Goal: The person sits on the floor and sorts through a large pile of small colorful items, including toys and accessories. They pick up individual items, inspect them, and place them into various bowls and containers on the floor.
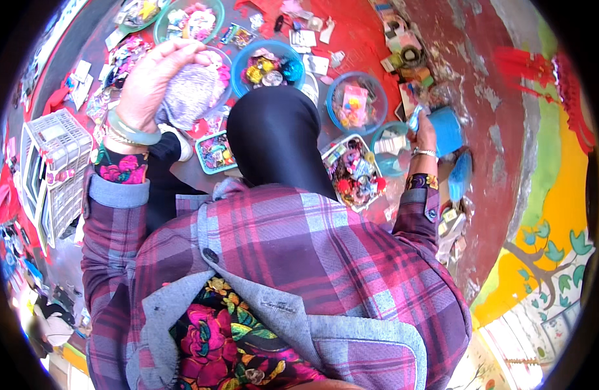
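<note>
My left hand [155, 83] is raised over the bowls at the upper left, its fingers curled over the top edge of a grey fuzzy knit piece [187, 97]. My thumb is hidden. Pink flower-like trimmings [222, 70] show beside the knit piece, within the rim of a clear bowl [229, 90]. Off to the right, my right hand [425, 135] is closed on a small light-blue and white piece [414, 119], too small to name. That hand is between a teal tub [392, 164] and a blue container [447, 132].
Around my black-clad knee [273, 133] stand a blue bowl [238, 83] of shiny ornaments, another blue-rimmed bowl [332, 107] and a tray [363, 205] of small trinkets. A grey plastic crate [64, 153] sits at the left. Loose packets and cards [303, 39] lie on red cloth.
</note>
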A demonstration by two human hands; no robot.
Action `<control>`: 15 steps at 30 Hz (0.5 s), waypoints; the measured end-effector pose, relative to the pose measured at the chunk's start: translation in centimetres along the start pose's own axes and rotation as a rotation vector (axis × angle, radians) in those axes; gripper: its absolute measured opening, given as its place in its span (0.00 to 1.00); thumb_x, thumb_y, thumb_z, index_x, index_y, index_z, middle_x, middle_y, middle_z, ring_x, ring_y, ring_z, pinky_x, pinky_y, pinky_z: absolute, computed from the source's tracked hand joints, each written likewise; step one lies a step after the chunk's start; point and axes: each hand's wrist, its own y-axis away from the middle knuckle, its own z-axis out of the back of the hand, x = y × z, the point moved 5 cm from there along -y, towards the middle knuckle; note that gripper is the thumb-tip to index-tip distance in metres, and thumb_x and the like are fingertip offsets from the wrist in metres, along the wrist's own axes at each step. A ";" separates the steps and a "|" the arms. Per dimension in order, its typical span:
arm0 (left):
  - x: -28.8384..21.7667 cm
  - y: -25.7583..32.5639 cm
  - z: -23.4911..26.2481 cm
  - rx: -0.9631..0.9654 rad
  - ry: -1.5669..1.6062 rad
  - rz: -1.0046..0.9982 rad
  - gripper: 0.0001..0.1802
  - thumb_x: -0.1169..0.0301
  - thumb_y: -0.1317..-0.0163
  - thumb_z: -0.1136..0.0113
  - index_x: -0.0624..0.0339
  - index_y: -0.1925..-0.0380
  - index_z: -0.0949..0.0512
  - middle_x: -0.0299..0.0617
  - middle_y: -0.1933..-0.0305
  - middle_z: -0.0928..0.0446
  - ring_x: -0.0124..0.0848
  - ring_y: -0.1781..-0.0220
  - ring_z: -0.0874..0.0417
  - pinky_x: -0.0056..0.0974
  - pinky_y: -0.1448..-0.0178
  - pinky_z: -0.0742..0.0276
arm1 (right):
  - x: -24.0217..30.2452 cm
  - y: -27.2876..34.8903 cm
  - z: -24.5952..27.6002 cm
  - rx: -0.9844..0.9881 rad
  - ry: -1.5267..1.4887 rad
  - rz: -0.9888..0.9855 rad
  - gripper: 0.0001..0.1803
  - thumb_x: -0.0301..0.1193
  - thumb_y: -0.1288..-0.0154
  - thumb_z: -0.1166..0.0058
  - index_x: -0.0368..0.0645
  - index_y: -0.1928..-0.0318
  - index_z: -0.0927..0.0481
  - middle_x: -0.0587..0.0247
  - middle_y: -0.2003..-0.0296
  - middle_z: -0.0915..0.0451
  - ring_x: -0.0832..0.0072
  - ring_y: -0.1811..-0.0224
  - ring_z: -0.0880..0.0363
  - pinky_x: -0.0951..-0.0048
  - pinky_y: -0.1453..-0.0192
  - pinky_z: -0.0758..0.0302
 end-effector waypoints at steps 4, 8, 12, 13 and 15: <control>0.9 0.1 0.2 -0.062 0.004 0.062 0.13 0.70 0.39 0.51 0.67 0.57 0.29 0.42 0.65 0.23 0.27 0.59 0.23 0.28 0.55 0.29 | -9.2 3.1 4.6 0.069 -0.034 -0.120 0.10 0.38 0.41 0.50 0.45 0.68 0.27 0.69 0.75 0.28 0.79 0.77 0.31 0.79 0.80 0.36; 1.6 -0.6 1.2 -0.082 0.000 0.088 0.14 0.70 0.39 0.51 0.66 0.56 0.29 0.44 0.63 0.23 0.28 0.59 0.23 0.28 0.55 0.28 | -15.0 6.0 7.4 0.151 0.138 -0.188 0.08 0.34 0.44 0.47 0.45 0.66 0.26 0.69 0.73 0.28 0.79 0.74 0.30 0.79 0.75 0.33; 1.8 -0.9 1.7 -0.118 -0.013 0.088 0.13 0.70 0.39 0.51 0.67 0.58 0.28 0.46 0.62 0.23 0.29 0.59 0.22 0.30 0.55 0.26 | -19.9 7.6 6.1 0.232 0.464 -0.193 0.13 0.36 0.48 0.43 0.39 0.71 0.25 0.64 0.79 0.26 0.79 0.81 0.28 0.74 0.77 0.30; 1.6 -0.7 1.8 -0.139 -0.033 0.081 0.13 0.70 0.39 0.51 0.67 0.58 0.28 0.46 0.62 0.23 0.29 0.59 0.22 0.30 0.55 0.26 | -20.2 9.0 3.1 0.241 0.303 -0.329 0.13 0.37 0.48 0.42 0.39 0.73 0.26 0.64 0.80 0.26 0.79 0.81 0.28 0.74 0.78 0.30; 2.1 -1.0 1.6 -0.137 -0.012 0.082 0.12 0.70 0.39 0.51 0.66 0.58 0.28 0.45 0.63 0.23 0.29 0.60 0.22 0.30 0.56 0.26 | -20.8 9.1 1.1 0.279 0.555 -0.255 0.13 0.36 0.48 0.42 0.39 0.75 0.27 0.63 0.79 0.25 0.78 0.80 0.25 0.74 0.77 0.27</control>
